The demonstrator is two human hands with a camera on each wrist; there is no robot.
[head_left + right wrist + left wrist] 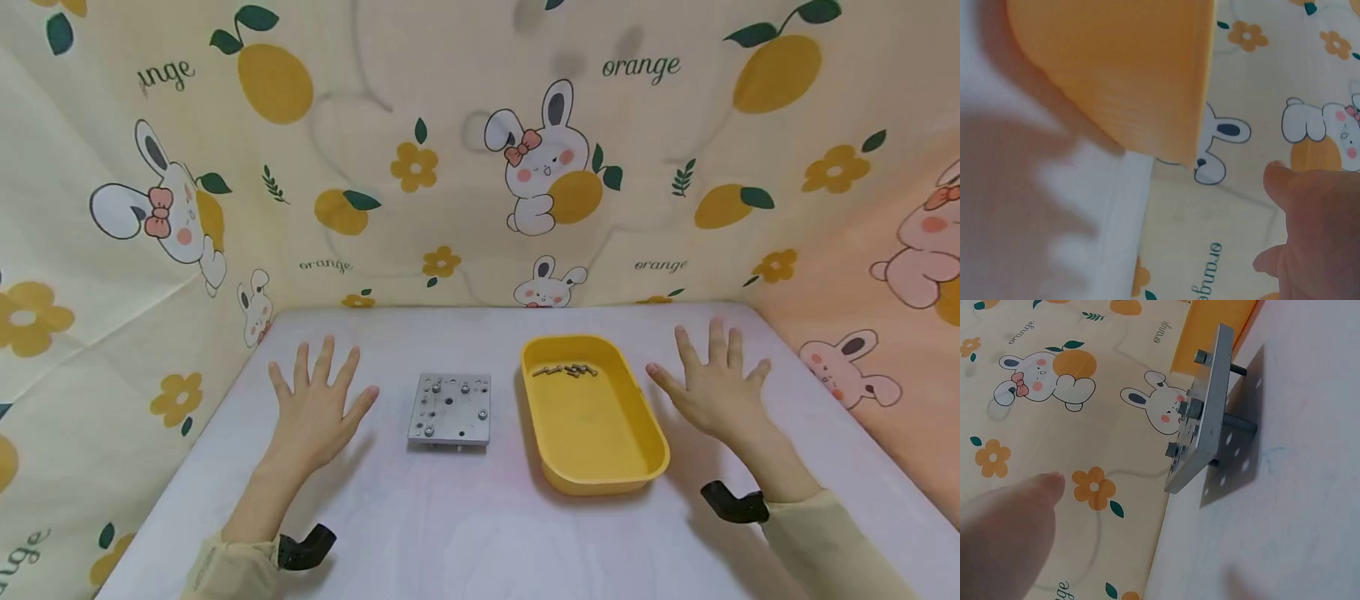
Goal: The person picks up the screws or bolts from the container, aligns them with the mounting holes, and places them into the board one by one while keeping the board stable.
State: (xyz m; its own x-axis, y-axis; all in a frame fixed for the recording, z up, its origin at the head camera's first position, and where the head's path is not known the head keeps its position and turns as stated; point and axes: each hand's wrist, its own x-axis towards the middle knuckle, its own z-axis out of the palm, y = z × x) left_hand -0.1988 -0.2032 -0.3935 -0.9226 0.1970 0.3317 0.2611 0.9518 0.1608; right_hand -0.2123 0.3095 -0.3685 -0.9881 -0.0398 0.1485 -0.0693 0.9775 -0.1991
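Note:
Palm down with fingers spread, my left hand (311, 421) is to the left of a square metal plate (450, 408) and apart from it. Several screws (465, 388) stand in the plate's holes; in the left wrist view their threaded ends (1241, 423) stick out underneath and raise it off the table. A yellow tray (600, 446) sits right of the plate, with several small loose screws (573, 370) at its far end. My right hand (716, 392), also with fingers spread, is beside the tray's right side and holds nothing.
The white table (360, 533) carries the plate and tray. A printed curtain (450, 167) with rabbits and oranges closes off the back and both sides. Black wrist mounts (307, 547) stick out from the cuffs of both sleeves.

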